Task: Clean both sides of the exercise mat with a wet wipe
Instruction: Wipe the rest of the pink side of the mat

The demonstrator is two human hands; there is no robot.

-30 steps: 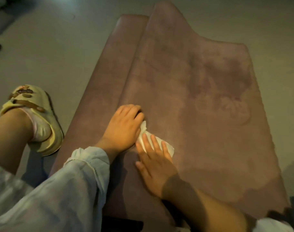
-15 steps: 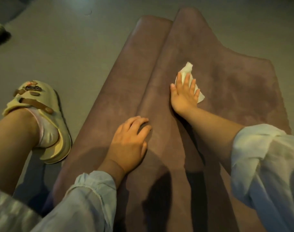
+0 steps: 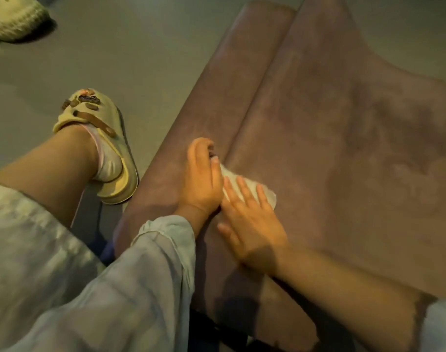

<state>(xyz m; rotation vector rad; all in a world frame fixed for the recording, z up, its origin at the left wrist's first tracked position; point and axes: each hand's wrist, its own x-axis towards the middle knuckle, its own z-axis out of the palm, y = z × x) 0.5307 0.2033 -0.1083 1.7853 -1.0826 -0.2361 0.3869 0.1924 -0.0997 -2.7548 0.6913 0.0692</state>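
— What is the right hand (image 3: 252, 224) doing?
— It lies flat with fingers spread, pressing a white wipe (image 3: 250, 190) onto the brownish mat (image 3: 344, 153); the wipe sticks out past the fingertips.
— And the left hand (image 3: 204, 181)?
— It rests just beside the right one, touching it, fingers bent loosely down onto the mat at a fold line. I cannot tell whether it touches the wipe.
— Where does the mat lie?
— On a grey floor (image 3: 140, 59), reaching away from both hands. Left of the left hand stands a foot in a cream clog (image 3: 100, 138), and another shoe (image 3: 16, 16) sits far off at the corner.
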